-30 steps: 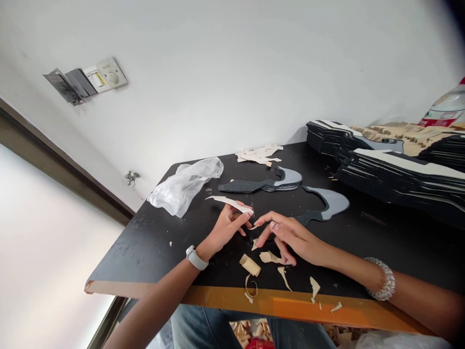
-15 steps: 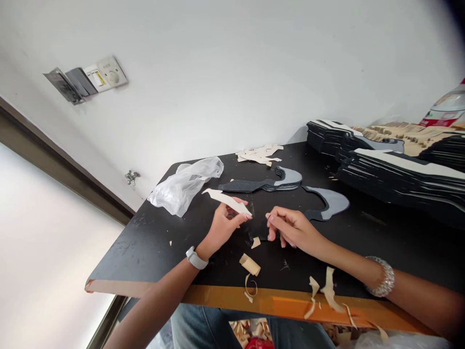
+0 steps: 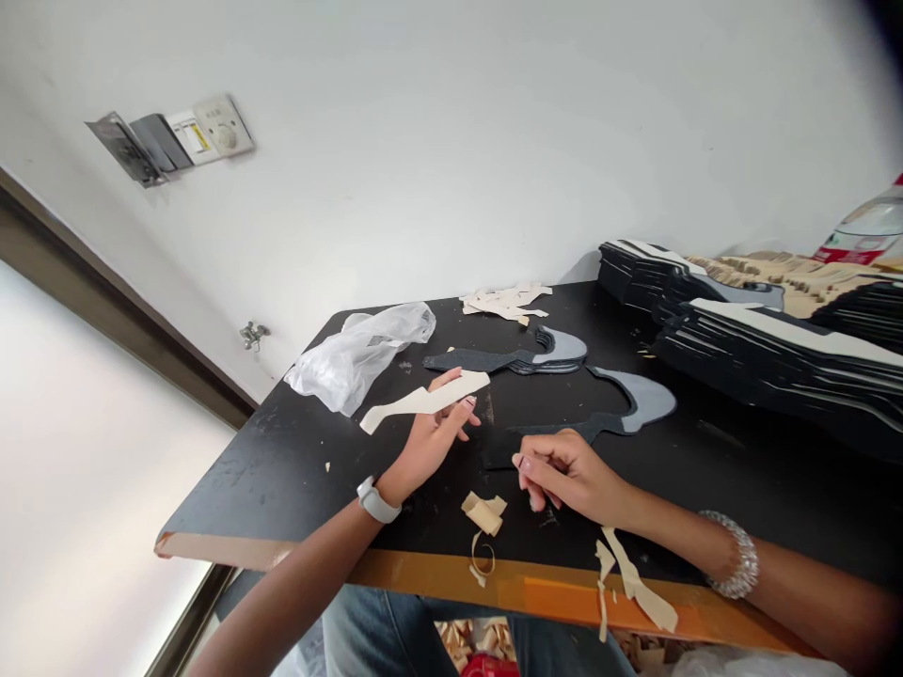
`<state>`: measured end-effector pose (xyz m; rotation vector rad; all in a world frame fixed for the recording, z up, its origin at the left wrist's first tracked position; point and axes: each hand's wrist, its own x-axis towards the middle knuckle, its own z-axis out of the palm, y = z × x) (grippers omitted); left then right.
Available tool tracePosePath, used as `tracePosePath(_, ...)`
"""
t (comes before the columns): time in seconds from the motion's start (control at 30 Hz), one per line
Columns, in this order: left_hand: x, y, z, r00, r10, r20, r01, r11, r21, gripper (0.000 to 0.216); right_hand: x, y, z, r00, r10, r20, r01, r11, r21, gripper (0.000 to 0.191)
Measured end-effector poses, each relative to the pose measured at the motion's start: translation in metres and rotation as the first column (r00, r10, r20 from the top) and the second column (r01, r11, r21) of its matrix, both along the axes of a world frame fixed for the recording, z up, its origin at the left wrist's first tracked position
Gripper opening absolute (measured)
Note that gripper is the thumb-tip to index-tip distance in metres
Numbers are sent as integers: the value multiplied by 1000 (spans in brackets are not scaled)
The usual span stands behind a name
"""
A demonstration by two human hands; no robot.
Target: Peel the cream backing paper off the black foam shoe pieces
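Observation:
My left hand (image 3: pixel 432 442), a white watch on its wrist, grips a long cream backing strip (image 3: pixel 423 402) between thumb and fingers. My right hand (image 3: pixel 557 475) is curled into a pinch, with nothing visible in it. Its fingertips sit just beside a flat black foam shoe-sole piece with a grey end (image 3: pixel 645 400). Curled cream peelings (image 3: pixel 483 513) lie on the black tabletop (image 3: pixel 282 480) between my hands and the near edge. A longer torn strip (image 3: pixel 639 583) hangs over that edge below my right wrist.
A similar sole pair (image 3: pixel 543 351) lies beyond my hands, beside a crumpled plastic bag (image 3: pixel 359 357) and a heap of paper scraps (image 3: pixel 504 301). Tall stacks of black soles (image 3: pixel 776 362) fill the right side. The table's left corner drops away towards a window.
My left hand has swung the strip round, so it now points down-left. My right hand has moved towards the near edge and curled tighter. The torn scraps at the edge have shifted.

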<state>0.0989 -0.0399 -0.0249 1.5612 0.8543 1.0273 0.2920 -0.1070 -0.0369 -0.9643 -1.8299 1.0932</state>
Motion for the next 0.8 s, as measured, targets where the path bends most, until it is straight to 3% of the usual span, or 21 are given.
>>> tracePosePath(0.1,1,-5,1,998,-46,-47,45,999,-12,56,3,3,6,996,-52,79,38,984,172,24)
tracePosePath(0.17,2,-7,1,996,-59,-72,57,998,-28,57,2,0,10,989,15,146,-50,970,240,20)
tracePosePath(0.27,2,-7,2,993,-63,-102,60,998,-37,58,-2,-7,11,961,217,171,-242,959,147,22)
tracePosePath(0.33,2,-6,1,992,-61,-114,57,998,-38,60,-6,-12,9,956,270,118,-281,956,88,29)
tracePosePath(0.43,2,-6,0,990,-74,-122,68,996,-52,65,-11,-17,11,960,256,116,-273,946,175,26)
tracePosePath(0.57,2,-6,-1,985,-77,-153,68,996,-64,58,-19,-29,13,864,400,307,-477,845,241,51)
tracePosePath(0.6,2,-6,-1,985,-73,-157,63,996,-67,56,-21,-32,12,844,436,311,-511,830,223,47)
tracePosePath(0.67,2,-5,-2,985,-68,-156,59,996,-63,54,-21,-34,7,870,431,239,-480,851,211,30)
tracePosePath(0.8,1,-1,-5,986,-43,-159,37,998,-42,61,1,-13,9,987,128,96,-147,963,225,40)
